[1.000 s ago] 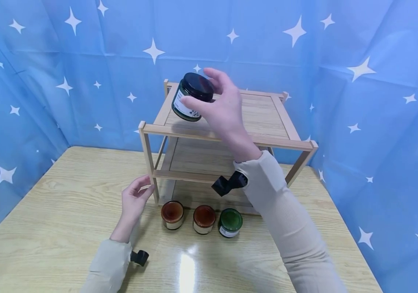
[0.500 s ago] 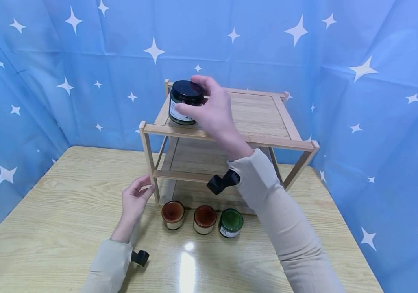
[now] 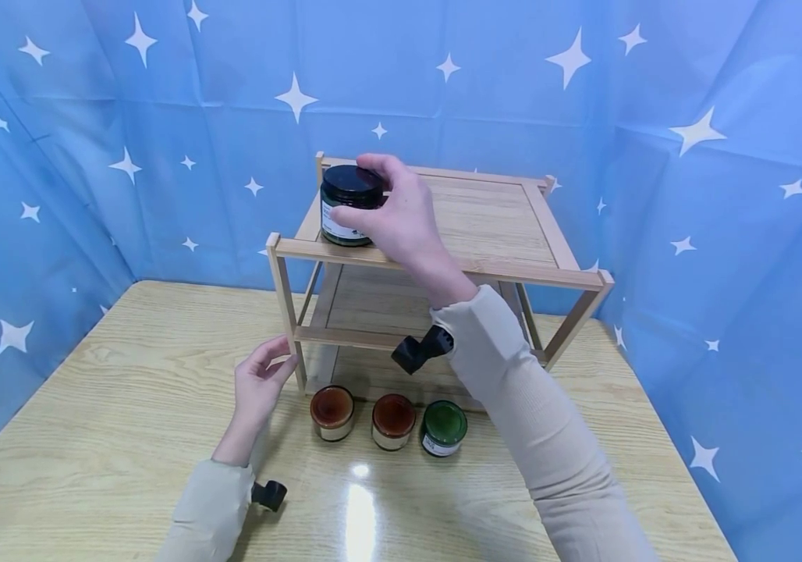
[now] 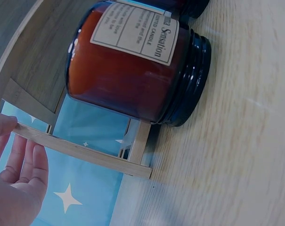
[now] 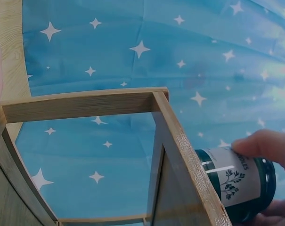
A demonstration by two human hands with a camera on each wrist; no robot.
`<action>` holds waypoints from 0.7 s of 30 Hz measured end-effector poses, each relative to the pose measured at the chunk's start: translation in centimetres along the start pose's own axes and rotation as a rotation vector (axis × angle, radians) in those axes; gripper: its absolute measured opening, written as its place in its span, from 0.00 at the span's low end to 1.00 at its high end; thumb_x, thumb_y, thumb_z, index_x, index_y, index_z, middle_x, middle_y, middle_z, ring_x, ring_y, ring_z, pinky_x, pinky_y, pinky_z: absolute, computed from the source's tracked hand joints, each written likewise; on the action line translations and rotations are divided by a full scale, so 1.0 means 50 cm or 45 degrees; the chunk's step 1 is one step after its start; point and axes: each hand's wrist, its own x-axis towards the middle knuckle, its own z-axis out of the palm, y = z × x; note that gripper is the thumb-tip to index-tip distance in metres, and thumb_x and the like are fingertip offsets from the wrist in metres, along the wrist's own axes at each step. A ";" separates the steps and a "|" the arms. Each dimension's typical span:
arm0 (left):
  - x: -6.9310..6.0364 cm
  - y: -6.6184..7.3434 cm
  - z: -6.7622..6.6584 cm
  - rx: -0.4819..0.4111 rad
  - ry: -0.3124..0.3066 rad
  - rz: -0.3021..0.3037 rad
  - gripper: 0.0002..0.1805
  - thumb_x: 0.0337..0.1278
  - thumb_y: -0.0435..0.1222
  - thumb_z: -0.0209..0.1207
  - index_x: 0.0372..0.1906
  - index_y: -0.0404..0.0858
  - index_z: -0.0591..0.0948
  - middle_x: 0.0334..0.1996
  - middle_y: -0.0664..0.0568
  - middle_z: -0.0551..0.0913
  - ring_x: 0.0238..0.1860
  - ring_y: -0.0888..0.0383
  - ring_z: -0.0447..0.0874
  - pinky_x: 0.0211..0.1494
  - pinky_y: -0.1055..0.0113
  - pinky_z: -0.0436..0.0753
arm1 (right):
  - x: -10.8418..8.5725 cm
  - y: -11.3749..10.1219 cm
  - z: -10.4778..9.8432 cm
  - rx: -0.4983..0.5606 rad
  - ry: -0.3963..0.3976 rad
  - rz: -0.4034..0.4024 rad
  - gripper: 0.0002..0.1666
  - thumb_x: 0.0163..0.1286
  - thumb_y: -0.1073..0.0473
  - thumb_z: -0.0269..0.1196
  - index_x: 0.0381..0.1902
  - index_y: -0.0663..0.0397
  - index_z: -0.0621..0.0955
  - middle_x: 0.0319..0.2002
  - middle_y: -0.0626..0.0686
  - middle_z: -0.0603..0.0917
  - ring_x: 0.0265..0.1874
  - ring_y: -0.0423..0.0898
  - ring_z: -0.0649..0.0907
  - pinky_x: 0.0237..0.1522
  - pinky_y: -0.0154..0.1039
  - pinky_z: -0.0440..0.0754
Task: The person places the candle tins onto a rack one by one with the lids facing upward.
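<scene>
My right hand (image 3: 404,215) grips a green glass candle jar (image 3: 352,181) with a black lid, thumb on its white label. The jar is upright at the front left corner of the wooden rack's top shelf (image 3: 492,222); whether its base touches the shelf is hard to tell. In the right wrist view the label (image 5: 236,181) shows a plant drawing. My left hand (image 3: 258,382) pinches the rack's front left leg (image 4: 85,151) between thumb and fingers. Near it, an amber candle jar (image 4: 128,70) stands lid-down on the table.
A second amber jar (image 3: 393,421) and a green jar (image 3: 444,428) stand to the right of the first, in a row before the rack. The rack has a middle shelf (image 3: 380,300) and a bottom shelf. A blue star-patterned curtain (image 3: 183,195) surrounds the table (image 3: 127,390).
My right hand has moved left and down with the green candle jar, which has gone from tilted to upright over the top shelf's corner. My left hand has stayed on the leg.
</scene>
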 end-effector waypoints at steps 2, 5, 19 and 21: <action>0.000 0.000 0.000 0.000 0.003 -0.008 0.17 0.44 0.12 0.57 0.42 0.26 0.80 0.33 0.61 0.84 0.38 0.66 0.81 0.42 0.75 0.83 | 0.000 0.000 0.000 -0.007 -0.009 0.002 0.36 0.52 0.63 0.71 0.60 0.56 0.72 0.55 0.52 0.76 0.51 0.43 0.77 0.50 0.27 0.76; 0.000 0.000 0.001 -0.003 0.010 -0.018 0.19 0.44 0.12 0.56 0.41 0.30 0.81 0.33 0.61 0.84 0.38 0.66 0.81 0.42 0.75 0.83 | 0.001 -0.001 0.001 -0.006 -0.021 0.003 0.35 0.53 0.63 0.71 0.60 0.56 0.72 0.55 0.52 0.76 0.50 0.43 0.77 0.50 0.28 0.77; 0.000 0.001 0.001 0.020 0.014 -0.021 0.18 0.44 0.12 0.56 0.41 0.27 0.81 0.32 0.61 0.84 0.38 0.66 0.81 0.42 0.75 0.83 | 0.005 0.001 0.005 -0.029 -0.025 -0.008 0.34 0.54 0.62 0.71 0.59 0.56 0.73 0.54 0.51 0.76 0.50 0.43 0.77 0.49 0.27 0.76; 0.000 0.001 0.001 0.020 0.013 -0.018 0.18 0.44 0.12 0.57 0.41 0.28 0.81 0.33 0.61 0.84 0.38 0.66 0.81 0.42 0.75 0.83 | 0.005 0.002 0.005 -0.038 -0.026 -0.012 0.34 0.54 0.62 0.71 0.59 0.55 0.72 0.55 0.51 0.76 0.50 0.43 0.77 0.49 0.27 0.77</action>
